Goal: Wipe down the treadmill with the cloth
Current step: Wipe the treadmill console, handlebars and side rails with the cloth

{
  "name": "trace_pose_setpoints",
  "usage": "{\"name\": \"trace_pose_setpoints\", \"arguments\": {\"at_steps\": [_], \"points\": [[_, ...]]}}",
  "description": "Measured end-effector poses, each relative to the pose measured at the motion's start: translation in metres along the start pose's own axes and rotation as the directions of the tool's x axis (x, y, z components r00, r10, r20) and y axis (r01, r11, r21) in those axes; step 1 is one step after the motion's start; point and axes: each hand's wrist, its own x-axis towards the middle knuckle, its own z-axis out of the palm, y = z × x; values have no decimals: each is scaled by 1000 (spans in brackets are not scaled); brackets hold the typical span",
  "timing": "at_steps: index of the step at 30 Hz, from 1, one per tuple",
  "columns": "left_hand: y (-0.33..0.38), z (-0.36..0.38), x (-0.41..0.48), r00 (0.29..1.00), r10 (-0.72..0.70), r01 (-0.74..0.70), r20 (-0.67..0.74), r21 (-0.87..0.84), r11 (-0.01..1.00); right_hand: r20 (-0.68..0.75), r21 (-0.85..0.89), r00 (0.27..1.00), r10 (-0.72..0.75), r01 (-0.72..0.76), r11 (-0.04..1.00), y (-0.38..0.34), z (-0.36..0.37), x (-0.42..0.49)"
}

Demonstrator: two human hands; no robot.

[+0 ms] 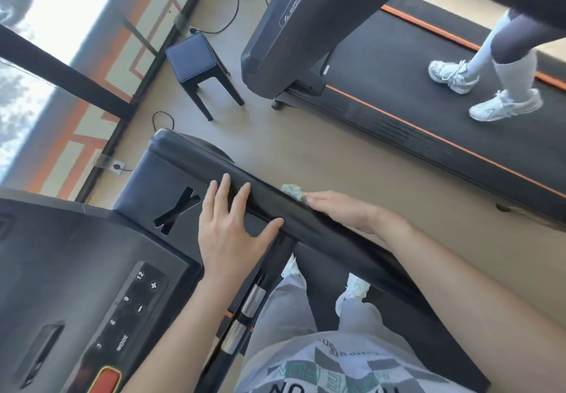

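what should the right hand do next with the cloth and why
Probably slide the right hand and cloth along the handrail toward its far end: the cloth sits midway on the rail's outer side, with bare rail ahead beside the resting left hand.

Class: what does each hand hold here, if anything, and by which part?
Left hand lies flat on the handrail, holding nothing. Right hand presses the cloth against the rail's far side; only its crumpled end shows beyond the fingertips.
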Motion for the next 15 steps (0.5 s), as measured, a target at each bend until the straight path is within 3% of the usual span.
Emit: {"name": "trace_pose_setpoints", "arguments": {"at_steps": [3,9,15], "points": [[-11,-4,11,996,-82,82,30,-7,997,7,-33,997,-74,75,997,-31,10,22],[-14,-6,16,996,-76,74,49,35,997,70,-16,978,-197,199,980,-88,28,61],[-23,-8,31,989,-145,145,20,33,989,90,-63,995,-41,46,997,-55,9,66]]}}
